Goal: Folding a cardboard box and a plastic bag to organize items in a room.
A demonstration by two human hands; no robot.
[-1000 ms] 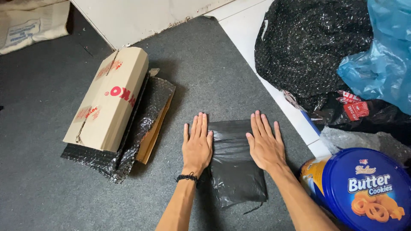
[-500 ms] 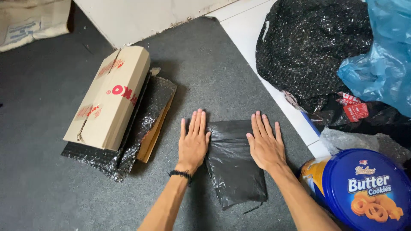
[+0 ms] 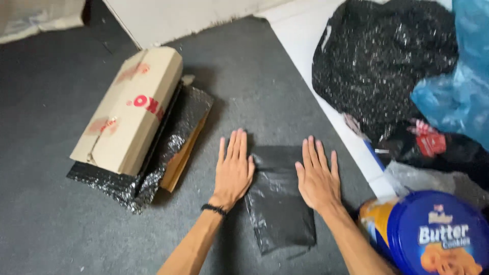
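Shift since a second ago: my left hand [image 3: 233, 172] has slid off the black plastic bag [image 3: 279, 198] toward its left edge, so most of the palm now lies on the carpet; my right hand [image 3: 319, 178] has stayed on the bag's upper right part, and the view has tilted a little.
Black plastic bag: folded flat on the grey carpet [image 3: 61, 219], lying between my two hands, its near end free.
Left hand: spread, fingers straight, palm down, only the thumb side touching the bag's left edge.
Right hand: spread and pressed flat on the bag, nothing pinched.
Risk, springing open: I judge the slick film could lift or unfold at the left, since my left hand barely weighs on it.
Risk, skewing: pressing on one side only could drag the bag crooked over the carpet.
Left of the bag: a cardboard box [image 3: 127, 109] resting on black bubble wrap [image 3: 153, 173], well apart.
Right of the bag: a blue round tin [image 3: 438, 237] near my right forearm; an elbow could knock it.
Beyond the bag, to the right: a heap of black bubble wrap [image 3: 382, 61] and a blue plastic bag [image 3: 453, 97].
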